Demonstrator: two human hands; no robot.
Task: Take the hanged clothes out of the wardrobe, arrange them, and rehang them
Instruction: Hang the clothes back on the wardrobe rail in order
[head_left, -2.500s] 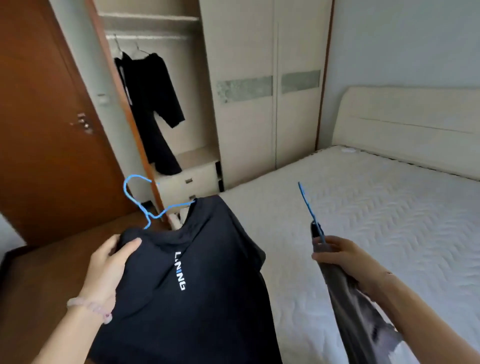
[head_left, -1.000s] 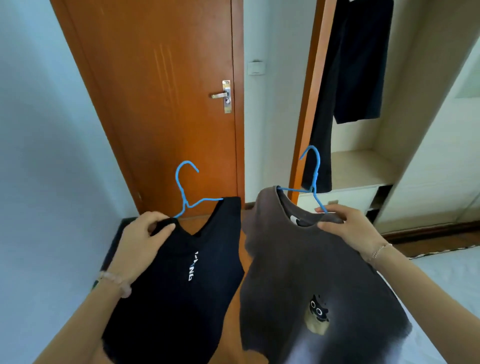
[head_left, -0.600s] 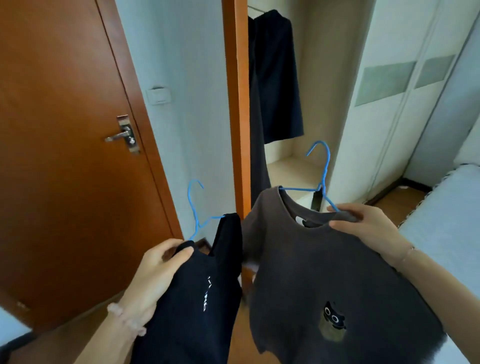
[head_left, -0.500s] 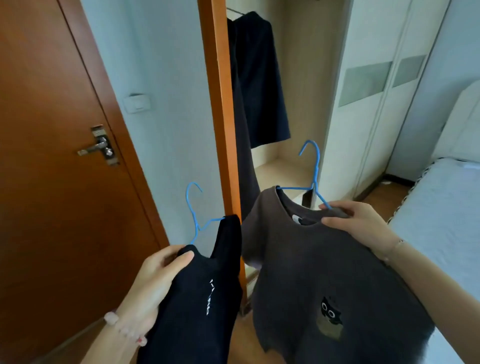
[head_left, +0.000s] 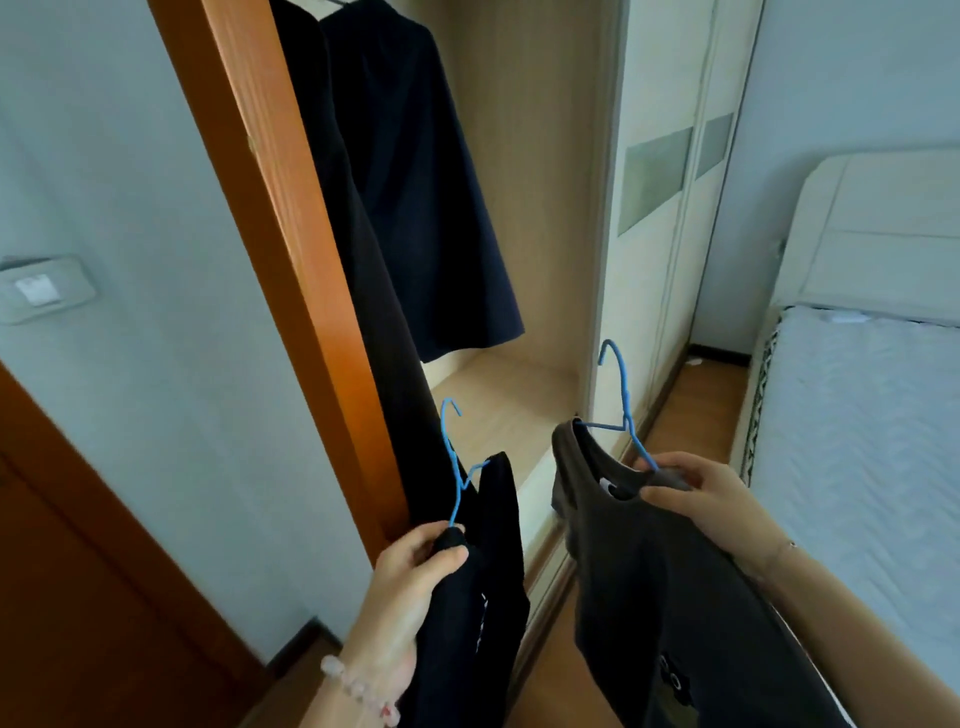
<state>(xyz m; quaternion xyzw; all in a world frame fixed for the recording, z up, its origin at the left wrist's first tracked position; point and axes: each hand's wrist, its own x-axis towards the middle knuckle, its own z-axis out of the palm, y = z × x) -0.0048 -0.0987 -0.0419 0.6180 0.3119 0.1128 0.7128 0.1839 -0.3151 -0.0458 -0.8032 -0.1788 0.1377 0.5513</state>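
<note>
My left hand (head_left: 410, 577) grips the shoulder of a black T-shirt (head_left: 488, 582) that hangs on a blue wire hanger (head_left: 453, 457). My right hand (head_left: 698, 493) holds the shoulder of a dark grey T-shirt (head_left: 665, 597) on a second blue hanger (head_left: 621, 400). Both shirts are held up in front of the open wardrobe compartment (head_left: 530, 218). Inside it hang dark garments (head_left: 415, 197); the rail is out of view above.
An orange-brown door frame post (head_left: 291, 270) stands just left of the wardrobe opening. Closed wardrobe doors (head_left: 665, 208) are to the right. A bed with a white mattress (head_left: 862, 441) lies at the right. A wall switch (head_left: 41, 288) sits at the left.
The view has swung from the bed to the wardrobe and come closer. Both hands have carried the two hung shirts up to the open compartment, and the black shirt now hangs edge-on.
</note>
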